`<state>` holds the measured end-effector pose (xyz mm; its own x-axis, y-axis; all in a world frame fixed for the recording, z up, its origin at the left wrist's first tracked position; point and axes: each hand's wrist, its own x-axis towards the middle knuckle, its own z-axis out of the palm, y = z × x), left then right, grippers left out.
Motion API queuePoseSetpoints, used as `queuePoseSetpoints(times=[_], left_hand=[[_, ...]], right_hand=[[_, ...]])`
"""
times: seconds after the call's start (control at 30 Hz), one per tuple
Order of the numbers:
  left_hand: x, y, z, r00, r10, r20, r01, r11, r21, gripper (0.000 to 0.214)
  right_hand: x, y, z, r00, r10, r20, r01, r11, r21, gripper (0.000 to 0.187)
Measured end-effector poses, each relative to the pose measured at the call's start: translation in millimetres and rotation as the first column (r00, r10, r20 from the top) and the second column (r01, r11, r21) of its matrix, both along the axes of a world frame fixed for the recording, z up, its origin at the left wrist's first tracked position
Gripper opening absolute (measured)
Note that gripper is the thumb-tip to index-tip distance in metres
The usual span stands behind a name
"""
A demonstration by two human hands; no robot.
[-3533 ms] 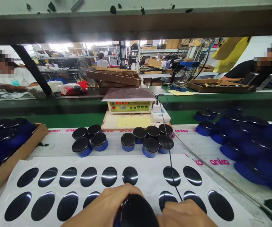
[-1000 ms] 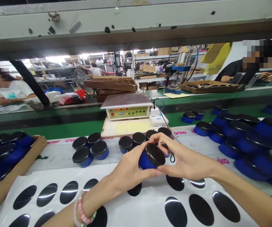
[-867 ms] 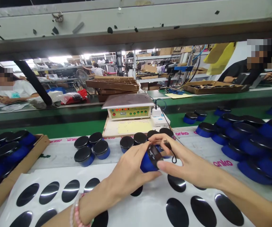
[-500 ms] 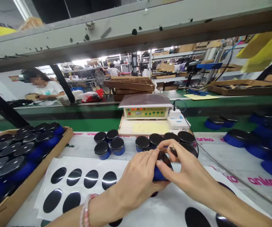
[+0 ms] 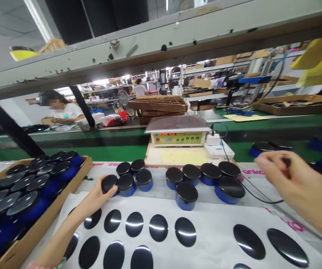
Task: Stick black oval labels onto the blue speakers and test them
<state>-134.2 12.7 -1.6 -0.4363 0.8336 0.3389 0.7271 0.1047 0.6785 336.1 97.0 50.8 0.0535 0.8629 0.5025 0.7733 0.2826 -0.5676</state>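
My left hand reaches forward and closes its fingers on a blue jar with a black lid, the nearest of a small cluster of such jars. My right hand, blurred, is raised at the right and pinches a small black piece joined to a thin black cable. A lone blue jar stands on the far edge of the white sheet. This sheet carries several glossy black oval stickers.
More black-lidded jars stand in a row behind the sheet. A cardboard tray at the left holds several jars. A yellow-faced control box sits behind. A green conveyor runs across; a person works beyond it.
Both hands let go of the blue jar, which now stands on the sheet. My left hand went left to another jar, my right hand pulled right with the corded piece. The view panned left.
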Motion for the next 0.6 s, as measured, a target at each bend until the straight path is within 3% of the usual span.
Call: queuePoseSetpoints(times=[0.07, 0.17, 0.23, 0.33, 0.47, 0.6], left_hand=[[21, 12, 11.7, 0.996, -0.044, -0.080, 0.045, 0.999, 0.016, 0.058], [79, 42, 29.5, 0.958, -0.206, -0.201, 0.220, 0.974, 0.047, 0.055], [125, 63, 28.9, 0.893, -0.374, -0.249, 0.382, 0.924, -0.016, 0.046], [178, 84, 12.8, 0.810, -0.518, -0.273, 0.503, 0.855, -0.131, 0.043], [204, 89, 2.8, 0.758, -0.586, -0.285, 0.562, 0.810, -0.168, 0.049], [213, 75, 20.1, 0.703, -0.657, -0.272, 0.659, 0.746, -0.098, 0.069]], right_hand=[[-12, 8, -1.0, 0.986, 0.139, 0.088, -0.135, 0.989, -0.051, 0.030], [-37, 25, -8.0, 0.915, 0.332, 0.231, -0.298, 0.939, -0.169, 0.021], [-52, 37, -16.3, 0.869, 0.400, 0.291, -0.349, 0.913, -0.212, 0.021], [-62, 47, -23.3, 0.833, 0.456, 0.313, -0.389, 0.886, -0.254, 0.020], [-46, 42, -8.7, 0.845, 0.486, 0.221, -0.437, 0.868, -0.236, 0.015], [-32, 18, 11.9, 0.839, 0.540, 0.069, -0.516, 0.829, -0.216, 0.035]])
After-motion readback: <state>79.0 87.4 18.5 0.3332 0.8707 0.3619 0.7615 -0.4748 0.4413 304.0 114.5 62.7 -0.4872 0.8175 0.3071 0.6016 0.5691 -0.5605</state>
